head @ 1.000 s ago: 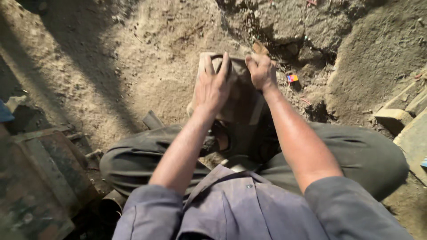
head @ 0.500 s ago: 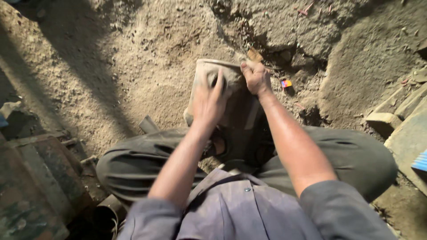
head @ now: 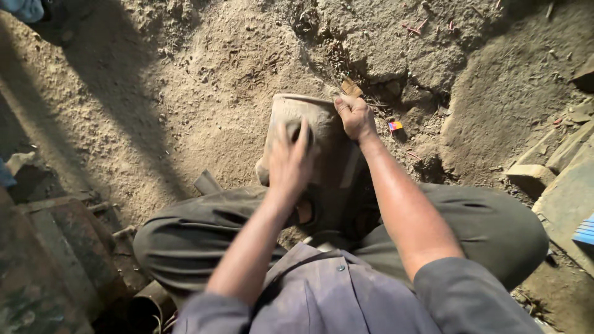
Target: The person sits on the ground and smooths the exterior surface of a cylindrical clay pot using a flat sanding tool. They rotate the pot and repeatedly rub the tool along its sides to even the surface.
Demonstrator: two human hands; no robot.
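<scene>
I look down on a floor of loose, pale sand [head: 185, 105], rough with clods and small stones, half in hard sunlight and half under a long diagonal shadow on the left. Farther up, the sand rises into a darker, crumbly bank [head: 396, 55] with bits of red debris in it.

Between my knees stands a sand-coated, block-shaped mould [head: 309, 133], tilted so its top face leans toward me. My right hand [head: 355, 117] is closed over its upper right corner, fingers curled around the edge. My left hand [head: 289, 159] lies flat on the face of the mould, fingers spread and blurred; it presses rather than grasps, with nothing held in it.

My legs in dark olive trousers [head: 204, 238] fold across the lower half of the view and, with my grey-violet shirt [head: 334, 297], hide the foot of the mould and the ground beneath it.

Around me: a small red, yellow and blue object [head: 395, 125] lies in the sand just right of my right hand. A brownish fragment [head: 351, 87] sticks up just behind the mould's top edge. At the right edge lie pale stone or concrete slabs [head: 550, 167], with a blue corner [head: 585, 230] of something below them. At the lower left sit rusty metal pieces [head: 55, 247] in deep shade, and a grey flat piece [head: 207, 182] pokes out of the sand by my left knee.
</scene>
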